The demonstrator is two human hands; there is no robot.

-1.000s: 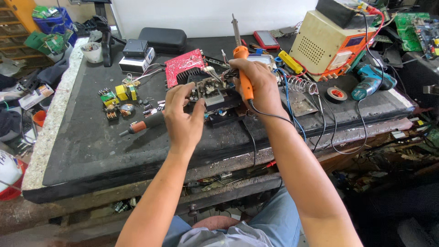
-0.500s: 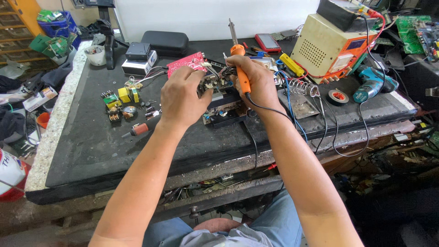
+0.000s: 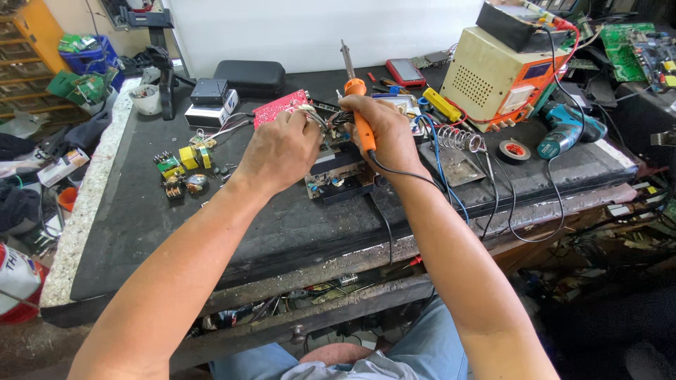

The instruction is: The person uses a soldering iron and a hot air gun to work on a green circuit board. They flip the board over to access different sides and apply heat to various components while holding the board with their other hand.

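Blue denim on the person's lap shows at the bottom edge, below the worn front lip of the black-topped workbench [image 3: 211, 232]. Both bare forearms reach up over it to meet near the middle. The left hand [image 3: 280, 149] is curled with its fingers closed down on the small electronic assembly of dark circuit board and metal parts [image 3: 339, 177], which sits on the bench between the hands; what exactly the fingertips pinch is hidden. The right hand [image 3: 380, 130] is wrapped tight around the orange-handled soldering iron [image 3: 359, 112], held with its metal tip pointing up and away, its black cord trailing down over the bench edge. Left of the hands lie small yellow and green loose components [image 3: 182, 165]. Just beyond the left hand is a red circuit board [image 3: 280, 107]. To the right stand a coiled wire iron stand [image 3: 461, 139], a roll of black tape [image 3: 515, 150] and a teal cordless drill [image 3: 563, 134]. Farther back sit a beige and orange bench power supply [image 3: 493, 77] and a black oblong case [image 3: 250, 76].
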